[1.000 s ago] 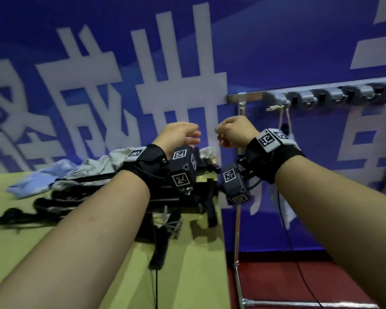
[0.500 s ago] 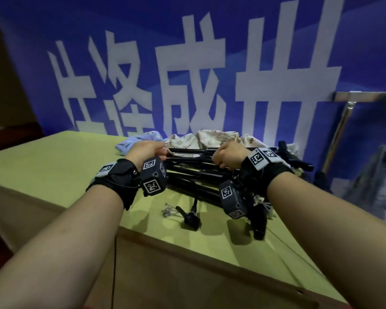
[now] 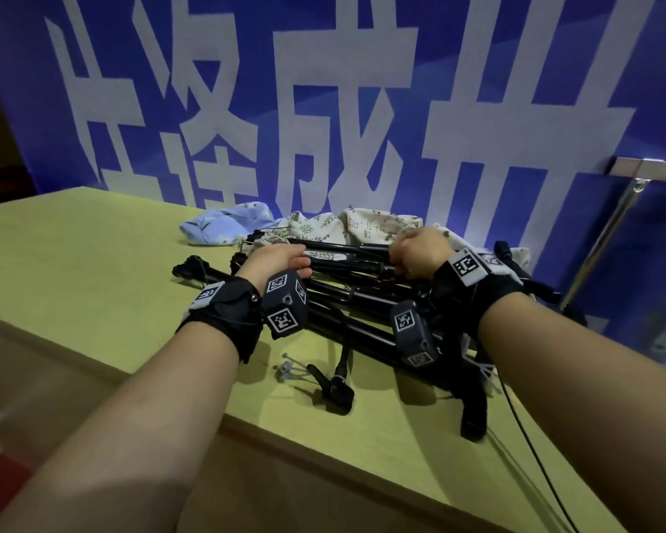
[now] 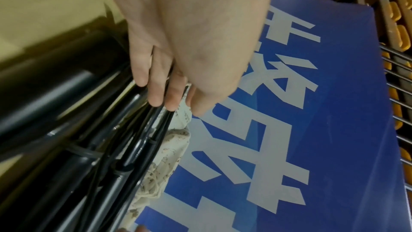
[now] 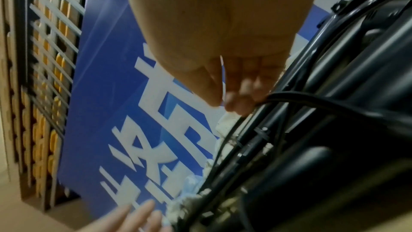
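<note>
Room lies open on the left half of the yellow-green bench, whose front edge runs under both forearms. Its right half carries the pile of black folded metal tripods. The left hand lays nearly straight fingers on the upper tubes. The right hand curls over them, but I cannot tell what it holds. Behind, cream printed cloth bags and a pale blue cloth bag crowd against the blue banner wall. A loose black knob lies near the front edge, and a silver rack post stands to the right.

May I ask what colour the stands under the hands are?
The stands are black, clearest in the head view.
</note>
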